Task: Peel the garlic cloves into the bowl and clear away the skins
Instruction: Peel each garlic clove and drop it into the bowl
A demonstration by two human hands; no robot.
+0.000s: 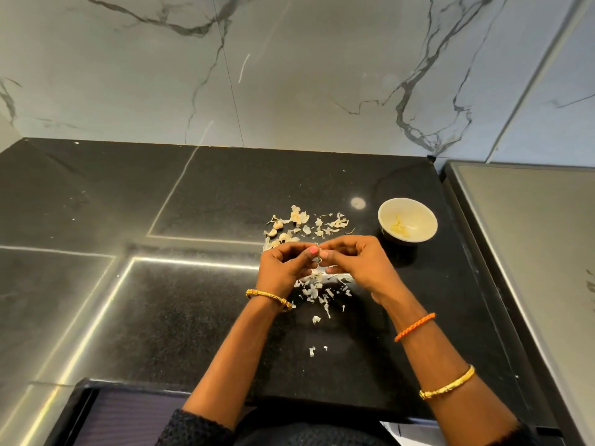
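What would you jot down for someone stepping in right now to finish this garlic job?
Left hand and right hand: both pinch one garlic clove between them, above the counter, partway through peeling.
Bowl: to the right, with a few peeled cloves inside.
Unpeeled cloves: a few lie beyond the left hand, among loose skins.
More skins lie under and nearer than the hands.
Left: finish this clove, peel the rest, clear all skins.

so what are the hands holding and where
A garlic clove, pinched between the fingertips of the left hand and right hand; which end cannot be told.
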